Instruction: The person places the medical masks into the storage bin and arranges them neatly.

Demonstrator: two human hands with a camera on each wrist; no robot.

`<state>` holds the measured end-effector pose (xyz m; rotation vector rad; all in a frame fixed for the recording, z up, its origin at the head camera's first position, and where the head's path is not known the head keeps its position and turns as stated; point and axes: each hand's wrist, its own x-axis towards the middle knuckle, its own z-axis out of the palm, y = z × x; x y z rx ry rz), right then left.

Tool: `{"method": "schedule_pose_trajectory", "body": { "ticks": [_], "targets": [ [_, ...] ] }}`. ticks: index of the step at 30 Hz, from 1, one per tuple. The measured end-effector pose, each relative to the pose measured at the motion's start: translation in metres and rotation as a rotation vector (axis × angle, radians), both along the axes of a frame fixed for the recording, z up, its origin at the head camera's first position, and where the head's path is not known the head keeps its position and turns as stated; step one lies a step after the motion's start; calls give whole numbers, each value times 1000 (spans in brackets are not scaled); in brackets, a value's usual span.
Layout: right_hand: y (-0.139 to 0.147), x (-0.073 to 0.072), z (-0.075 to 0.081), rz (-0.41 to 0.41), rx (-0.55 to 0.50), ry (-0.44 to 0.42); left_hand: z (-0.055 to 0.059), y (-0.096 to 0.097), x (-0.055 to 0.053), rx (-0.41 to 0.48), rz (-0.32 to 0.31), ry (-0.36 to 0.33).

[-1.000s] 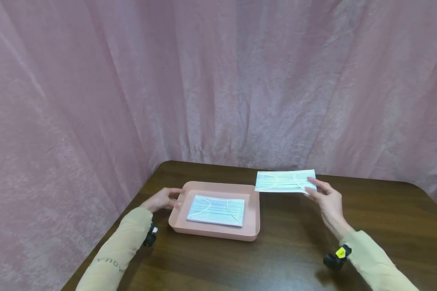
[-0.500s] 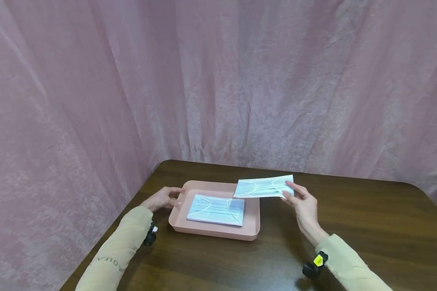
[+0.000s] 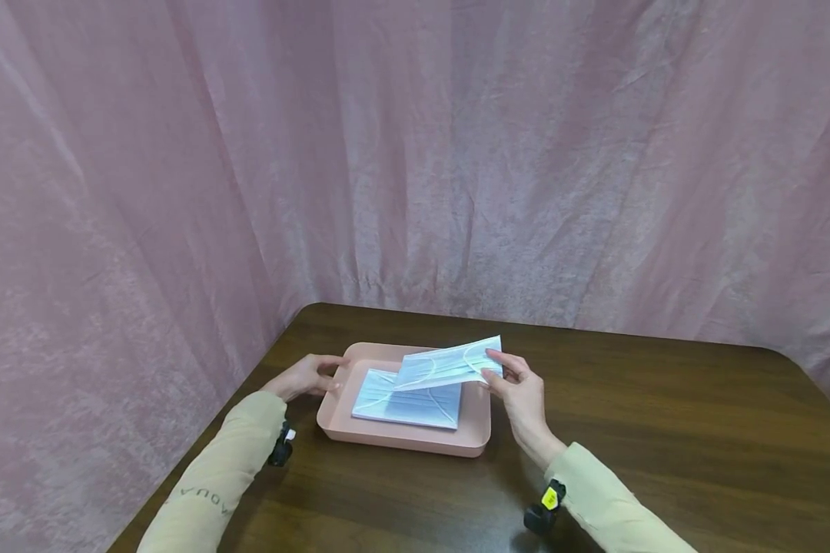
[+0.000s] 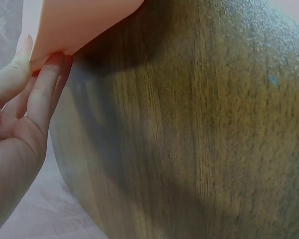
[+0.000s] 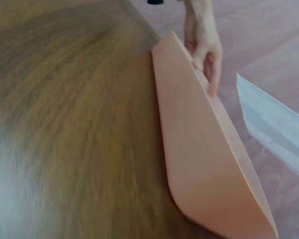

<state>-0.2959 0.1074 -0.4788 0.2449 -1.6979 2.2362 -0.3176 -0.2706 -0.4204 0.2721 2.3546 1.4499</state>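
A light blue pleated face mask [image 3: 443, 366] with white ear loops is pinched at its right end by my right hand [image 3: 524, 395]. Its free end slants down to the left over the pink tray [image 3: 401, 444]. On the tray's floor lies a flat pile of the same masks [image 3: 404, 412], partly covered from sight by the held one. My left hand [image 3: 303, 378] grips the tray's left side, and in the left wrist view the thumb is inside the wall, the fingers [image 4: 46, 94] outside. Only the held mask's free end [image 5: 271, 119] shows in the right wrist view; my right hand is outside that view.
The tray stands on a dark brown wooden table [image 3: 629, 430] with rounded corners, near its left edge. Pink curtains [image 3: 415, 153] hang right behind the table and along its left. Each wrist carries a small black camera [image 3: 541, 516].
My right hand has carried the mask leftward from beside the tray to above the pile, and the mask now tilts more. My left hand stays on the tray's side.
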Motion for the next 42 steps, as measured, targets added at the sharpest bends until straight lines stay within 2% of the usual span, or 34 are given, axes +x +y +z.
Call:
{"method": "schedule_pose_trajectory", "body": {
  "ticks": [1,2,5,7,12,14,16,20,23,31,36,42],
  "targets": [
    [-6,0,0,-6,25,7,0,0,0,4,3,-2],
    [-11,-6,-8,-27,57,5,0,0,0,4,4,-3],
    [-26,0,1,-7,68,25,-1,-1,-1,12,0,-6],
    [-34,12,16,34,34,39,-1,0,-1,12,6,-9],
    [-49,19,26,63,46,16,1,2,1,-7,13,0],
    [-55,13,17,37,91,2,2,2,1,-22,25,4],
    [-61,13,16,27,88,-12,3,2,1,-21,28,6],
    [-72,28,38,7,75,-85,1,1,1,1,12,7],
    [-77,41,55,10,80,-109,0,0,1,22,-8,8],
    [-75,41,47,-9,198,-104,0,2,2,32,-4,-7],
    [-71,44,48,24,221,-131,0,2,1,21,19,-16],
    [-64,48,50,22,326,-155,-1,1,0,24,14,-15]
  ]
}}
